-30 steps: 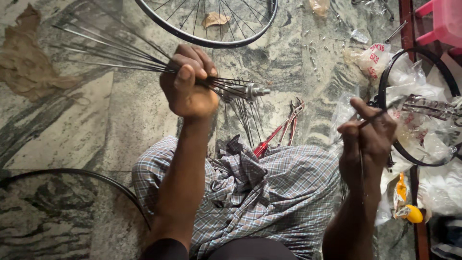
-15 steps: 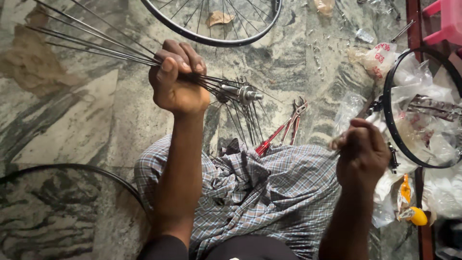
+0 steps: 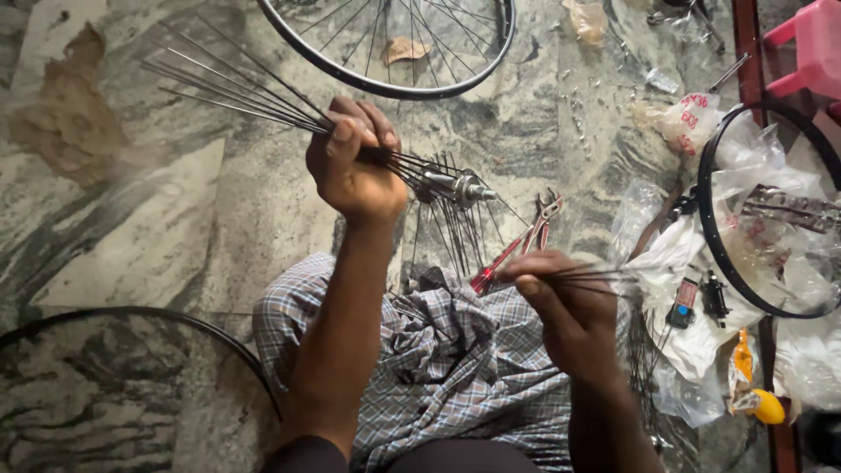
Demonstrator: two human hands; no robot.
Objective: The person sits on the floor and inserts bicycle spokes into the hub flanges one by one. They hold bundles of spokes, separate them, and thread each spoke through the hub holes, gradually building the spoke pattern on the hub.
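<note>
A: What does the left hand (image 3: pixel 355 162) have?

B: A bundle of spokes (image 3: pixel 236 92), fingers clenched round them. The long ends fan out past the knuckles; on the thumb side they run into a metal hub (image 3: pixel 455 186), just beyond the fingertips.

A: And the right hand (image 3: pixel 569 307)?

B: Pinching a few loose spokes (image 3: pixel 604 276) between thumb and forefinger — the tips stick out beyond the fingers toward the plastic bags (image 3: pixel 701 254).

A: How would that bundle handle?

B: Thin wire, I'd judge — light, springy, apt to splay and slide against each other. The hub looks like the heavy part, so a grip near it seems steadier than out at the ends.

A: Anything near?

B: Red-handled pliers (image 3: pixel 517 245) lie on the stone floor (image 3: pixel 175 236) between the two hands, above the checked cloth (image 3: pixel 455 368).
</note>
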